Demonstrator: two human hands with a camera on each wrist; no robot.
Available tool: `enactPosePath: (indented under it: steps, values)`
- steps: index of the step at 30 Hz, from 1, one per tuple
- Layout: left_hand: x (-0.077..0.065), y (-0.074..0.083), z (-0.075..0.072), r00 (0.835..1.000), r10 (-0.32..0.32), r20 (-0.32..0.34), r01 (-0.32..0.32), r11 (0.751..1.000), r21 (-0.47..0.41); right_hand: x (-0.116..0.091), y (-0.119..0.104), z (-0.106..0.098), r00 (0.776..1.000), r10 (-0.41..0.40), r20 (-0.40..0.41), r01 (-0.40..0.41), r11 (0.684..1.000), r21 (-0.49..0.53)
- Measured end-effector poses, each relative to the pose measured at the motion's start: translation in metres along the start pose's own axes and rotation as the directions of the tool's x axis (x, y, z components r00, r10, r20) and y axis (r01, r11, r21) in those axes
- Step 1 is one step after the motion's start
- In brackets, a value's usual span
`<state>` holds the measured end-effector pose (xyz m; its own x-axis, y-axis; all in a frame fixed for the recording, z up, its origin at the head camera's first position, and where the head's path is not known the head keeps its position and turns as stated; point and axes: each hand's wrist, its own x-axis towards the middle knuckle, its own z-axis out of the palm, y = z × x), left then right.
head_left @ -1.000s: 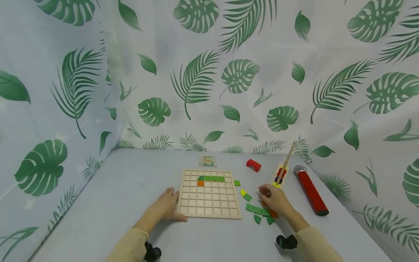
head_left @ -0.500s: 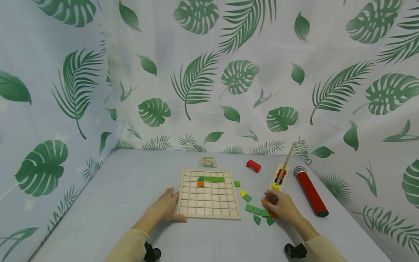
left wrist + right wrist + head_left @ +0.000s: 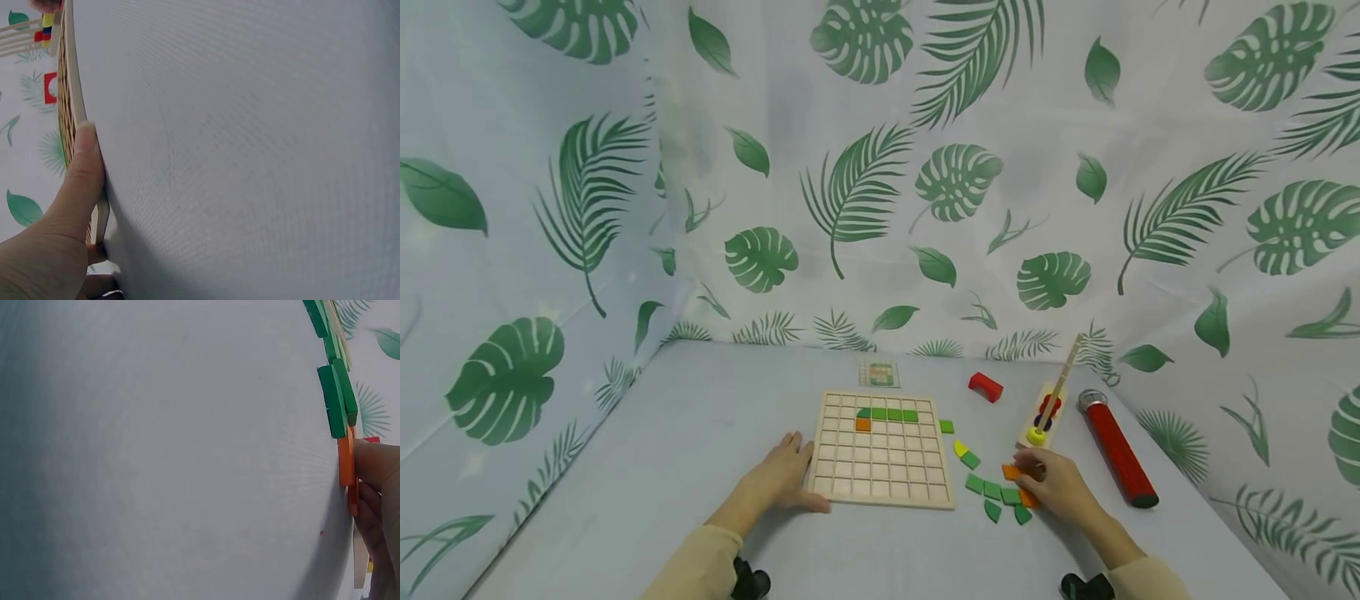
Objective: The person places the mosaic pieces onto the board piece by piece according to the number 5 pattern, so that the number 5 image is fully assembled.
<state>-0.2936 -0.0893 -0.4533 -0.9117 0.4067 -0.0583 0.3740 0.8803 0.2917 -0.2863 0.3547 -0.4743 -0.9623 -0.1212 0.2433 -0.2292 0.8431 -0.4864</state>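
My left hand [image 3: 777,475] rests at the near left corner of a wooden grid board [image 3: 880,477], fingers extended along its left side. In the left wrist view its thumb [image 3: 84,165] lies against the board's front edge. Green tiles [image 3: 895,415] and an orange tile [image 3: 863,425] sit in the grid. My right hand [image 3: 1060,485] is low over the loose tiles, thumb and fingers bent close to an orange tile [image 3: 1011,472]. Another orange tile [image 3: 345,461] stands by its thumb in the right wrist view. I cannot tell whether the right fingers pinch a tile.
Several loose green tiles [image 3: 992,492] and a yellow tile [image 3: 960,449] lie right of the board. Beyond are a red arched block [image 3: 986,387], a rod toy with coloured rings [image 3: 1045,412] and a red cylinder [image 3: 1118,450]. A patterned card [image 3: 879,373] lies behind the board.
My right hand has drawn back towards me and to the right, uncovering an orange tile and more of the ring toy. The left hand stays at the board; the head view shifts slightly.
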Motion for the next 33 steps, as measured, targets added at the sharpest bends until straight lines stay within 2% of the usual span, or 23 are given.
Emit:
enactPosePath:
  steps: [7, 15, 24, 33]
  values:
    - [0.0, 0.001, 0.0, 1.0, -0.001, -0.003, 0.001, 1.0, 0.016, 0.003, 0.001, 0.001, 1.0, -0.015, -0.004, 0.015, 1.0, -0.025]
    - [-0.001, 0.0, 0.001, 1.0, 0.001, 0.001, -0.001, 1.0, 0.025, 0.007, -0.002, 0.005, 1.0, 0.017, 0.008, -0.017, 1.0, -0.001]
    - [0.0, 0.0, 0.001, 1.0, 0.004, -0.005, -0.004, 0.999, 0.034, 0.014, -0.016, 0.007, 0.998, 0.057, 0.03, -0.058, 0.998, 0.031]
    - [0.001, -0.001, 0.001, 1.0, 0.02, -0.01, -0.019, 0.999, 0.05, 0.024, -0.03, 0.023, 1.0, 0.016, -0.008, -0.016, 0.999, 0.04]
